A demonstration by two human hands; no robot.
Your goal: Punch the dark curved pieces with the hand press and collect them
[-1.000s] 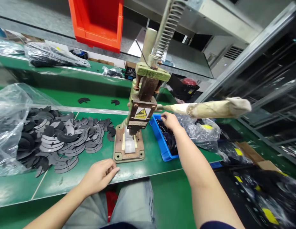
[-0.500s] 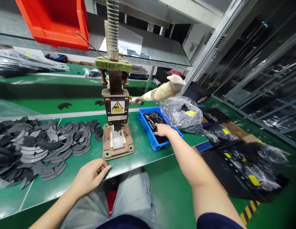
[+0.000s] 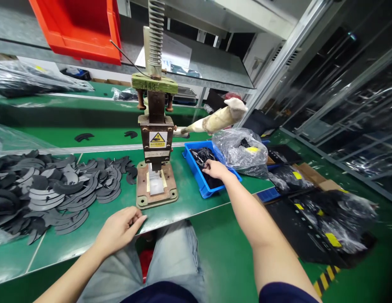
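My right hand (image 3: 214,169) reaches into a blue plastic bin (image 3: 207,192) of small black parts (image 3: 202,156). Its fingertips pinch together among the parts, and what lies between them is hidden. My left hand (image 3: 122,228) rests at the table's front edge, fingers loosely curled and nothing visible in them. Just beyond it stands a hand press (image 3: 156,126) with a coil spring, a warning label and a lever handle (image 3: 221,118) wrapped in pale material. A whitish block (image 3: 156,185) sits on the press base, below the ram.
Dark grey curved pieces (image 3: 72,185) are heaped on the green table at left. A clear plastic bag (image 3: 243,147) lies against the blue bin. An orange-red bin (image 3: 78,29) stands on the shelf above. Bagged parts (image 3: 337,219) lie to the right.
My right hand stays in the blue bin, its fingers drawn closer together. My left hand has barely moved. The view has shifted slightly.
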